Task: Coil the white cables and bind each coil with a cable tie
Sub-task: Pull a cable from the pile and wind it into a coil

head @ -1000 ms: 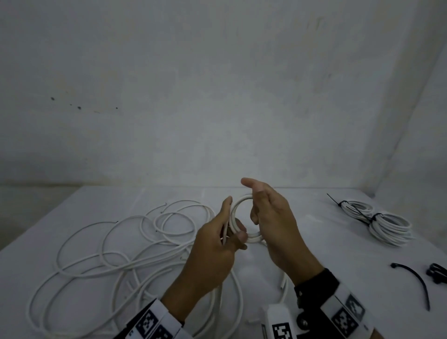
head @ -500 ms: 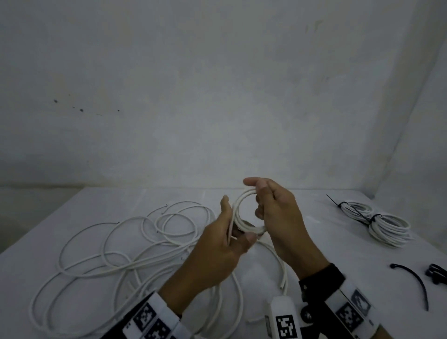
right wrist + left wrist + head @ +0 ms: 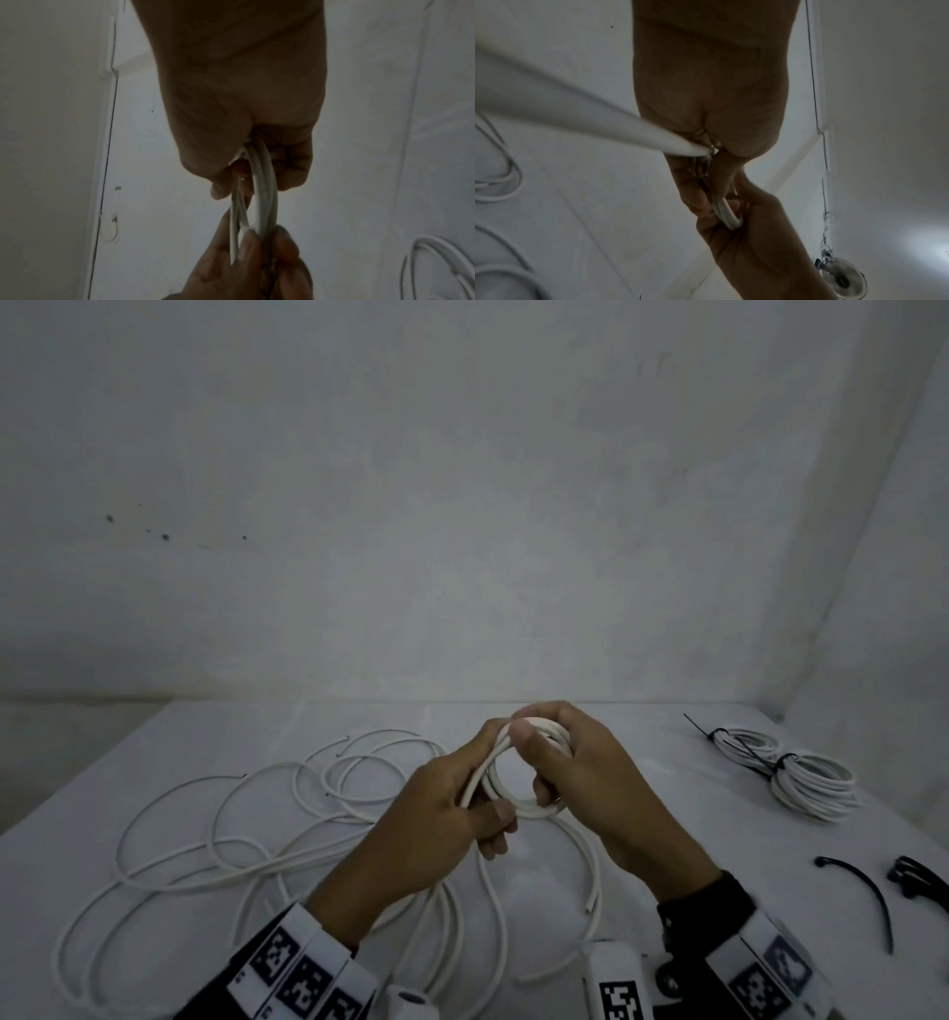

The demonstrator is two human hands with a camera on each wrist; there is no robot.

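Both hands have come closer together since a second ago: the right hand [image 3: 590, 778], then open with straight fingers, now curls over the far side of the small coil [image 3: 518, 801], thumb pressed on its top. The left hand [image 3: 441, 819] keeps gripping the near side, fingers closed around the strands. The coil is held above the white table [image 3: 642, 834] — it has a few turns, and its free end hangs down. Loose white cable [image 3: 246, 814] lies at left; two bound coils [image 3: 806, 778] and black cable ties [image 3: 868, 901] lie at right.
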